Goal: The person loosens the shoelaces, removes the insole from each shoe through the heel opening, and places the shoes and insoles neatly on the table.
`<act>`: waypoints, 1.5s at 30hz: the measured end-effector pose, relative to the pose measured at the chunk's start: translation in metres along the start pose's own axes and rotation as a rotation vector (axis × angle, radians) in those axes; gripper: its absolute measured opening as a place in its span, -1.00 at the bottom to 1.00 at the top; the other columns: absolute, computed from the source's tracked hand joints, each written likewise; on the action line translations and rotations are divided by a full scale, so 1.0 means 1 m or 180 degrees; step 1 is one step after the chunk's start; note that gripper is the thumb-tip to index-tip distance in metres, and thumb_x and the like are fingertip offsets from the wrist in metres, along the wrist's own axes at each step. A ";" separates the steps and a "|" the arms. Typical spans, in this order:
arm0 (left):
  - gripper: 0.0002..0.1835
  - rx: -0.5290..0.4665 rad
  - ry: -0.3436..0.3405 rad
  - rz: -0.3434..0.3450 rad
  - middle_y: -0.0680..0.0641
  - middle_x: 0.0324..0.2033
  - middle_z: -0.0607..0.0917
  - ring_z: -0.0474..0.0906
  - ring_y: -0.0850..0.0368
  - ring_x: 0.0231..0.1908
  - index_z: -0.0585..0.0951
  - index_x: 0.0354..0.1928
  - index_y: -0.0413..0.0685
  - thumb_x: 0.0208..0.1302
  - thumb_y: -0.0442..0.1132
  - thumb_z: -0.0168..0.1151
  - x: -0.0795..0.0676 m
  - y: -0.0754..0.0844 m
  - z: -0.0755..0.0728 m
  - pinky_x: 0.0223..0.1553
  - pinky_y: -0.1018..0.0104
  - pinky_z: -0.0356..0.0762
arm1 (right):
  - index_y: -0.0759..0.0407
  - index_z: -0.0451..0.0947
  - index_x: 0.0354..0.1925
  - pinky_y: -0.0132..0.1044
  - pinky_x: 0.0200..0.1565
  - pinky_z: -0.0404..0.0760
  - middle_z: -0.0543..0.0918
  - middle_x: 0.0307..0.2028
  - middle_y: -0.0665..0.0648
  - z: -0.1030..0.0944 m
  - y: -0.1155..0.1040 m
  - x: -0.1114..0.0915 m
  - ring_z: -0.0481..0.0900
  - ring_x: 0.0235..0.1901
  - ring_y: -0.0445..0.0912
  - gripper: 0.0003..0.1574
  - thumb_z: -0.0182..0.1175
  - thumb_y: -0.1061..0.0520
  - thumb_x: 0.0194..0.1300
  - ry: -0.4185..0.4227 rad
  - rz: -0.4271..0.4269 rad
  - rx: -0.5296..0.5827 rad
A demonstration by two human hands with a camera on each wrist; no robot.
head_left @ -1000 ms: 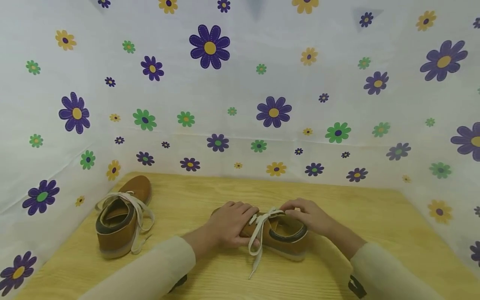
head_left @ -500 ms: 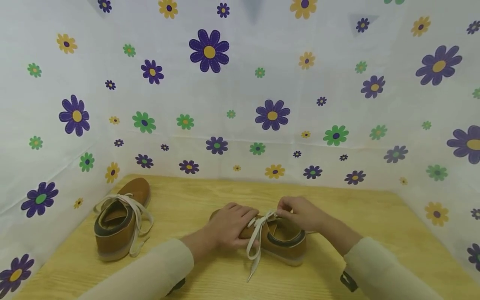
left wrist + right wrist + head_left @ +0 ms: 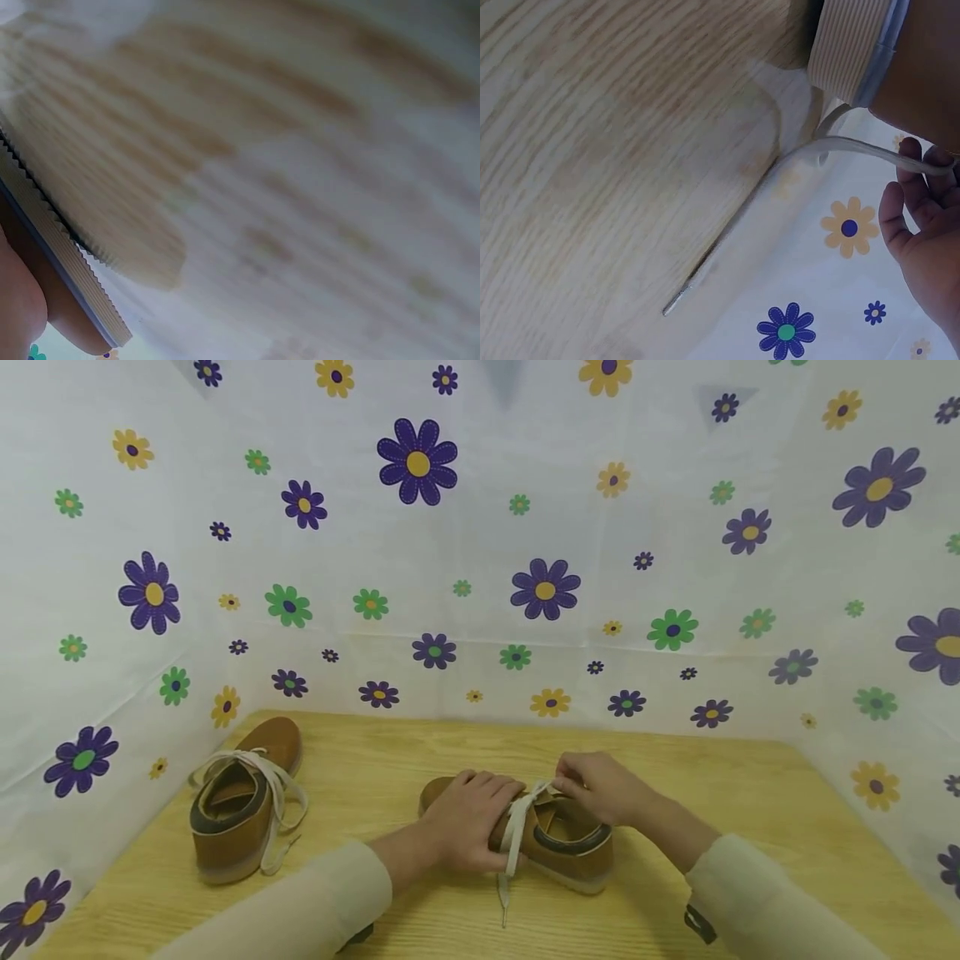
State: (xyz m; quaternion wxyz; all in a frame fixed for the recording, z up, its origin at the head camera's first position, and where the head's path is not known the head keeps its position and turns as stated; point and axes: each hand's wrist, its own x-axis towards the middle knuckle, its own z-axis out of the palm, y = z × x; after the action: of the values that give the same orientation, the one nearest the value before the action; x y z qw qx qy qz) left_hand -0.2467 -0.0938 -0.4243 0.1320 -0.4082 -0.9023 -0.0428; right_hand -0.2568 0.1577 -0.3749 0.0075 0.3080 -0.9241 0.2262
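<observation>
A brown shoe [image 3: 573,856] with a dark collar lies in the middle of the table, toe to the left. My left hand [image 3: 468,822] grips its front part, fingers over the top and thumb on the near side, by the hanging lace. My right hand [image 3: 606,787] pinches the off-white shoelace [image 3: 534,797] above the shoe's opening. In the right wrist view, the lace [image 3: 862,148] runs into the curled fingers of that hand, and its tipped end trails over the table. The left wrist view catches the shoe's ribbed sole edge [image 3: 71,259] beside a finger.
A second brown shoe [image 3: 232,827] stands at the left of the wooden table [image 3: 360,752], toe pointing away, its off-white lace tied in a bow. White cloth [image 3: 480,535] printed with flowers walls the table at the back and both sides.
My right hand has moved left from the shoe's collar to the lace and now pinches it. The near-side lace loop has become narrower. My left hand stays on the shoe's front.
</observation>
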 end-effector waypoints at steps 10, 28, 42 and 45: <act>-0.04 -0.0113 -0.0235 0.0072 0.01 0.37 0.43 0.35 0.06 0.34 0.23 0.49 0.01 0.02 0.22 0.17 -0.001 -0.004 0.006 0.35 -0.02 0.30 | 0.10 0.57 -0.25 -0.34 -0.37 0.46 0.56 -0.48 -0.11 0.001 0.009 -0.006 0.40 -0.50 -0.28 -0.78 0.10 0.03 0.50 0.0227 -0.0093 -0.0342; 0.01 -0.0007 -0.0124 0.0113 0.03 0.33 0.48 0.40 0.08 0.31 0.28 0.46 0.03 0.11 0.51 0.14 0.002 -0.001 0.006 0.34 0.02 0.33 | -0.05 0.47 -0.53 -0.44 -0.45 0.35 0.32 -0.65 -0.23 0.025 0.046 -0.030 0.24 -0.61 -0.38 -0.62 0.09 0.10 0.51 0.0559 -0.0213 -0.0221; -0.03 0.0096 -0.0138 0.0143 0.02 0.31 0.48 0.40 0.07 0.29 0.28 0.45 0.03 0.15 0.48 0.11 0.003 -0.005 0.004 0.33 0.04 0.33 | -0.03 0.36 -0.67 -0.40 -0.43 0.38 0.32 -0.70 -0.17 0.028 0.042 -0.023 0.29 -0.61 -0.29 -0.51 0.12 0.14 0.44 0.0636 -0.0063 -0.0572; -0.04 0.0097 -0.0127 0.0150 0.02 0.31 0.48 0.40 0.07 0.29 0.28 0.45 0.04 0.15 0.48 0.11 0.003 -0.005 0.005 0.34 0.03 0.33 | -0.02 0.37 -0.68 -0.39 -0.44 0.39 0.35 -0.70 -0.16 0.028 0.042 -0.023 0.30 -0.62 -0.28 -0.52 0.12 0.14 0.43 0.0651 -0.0006 -0.0587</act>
State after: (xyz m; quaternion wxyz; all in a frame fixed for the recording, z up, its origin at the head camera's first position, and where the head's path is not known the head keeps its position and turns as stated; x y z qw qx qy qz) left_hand -0.2535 -0.0943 -0.4279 0.1211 -0.4280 -0.8954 -0.0177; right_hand -0.2588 0.1884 -0.4212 0.1301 0.2822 -0.9351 0.1705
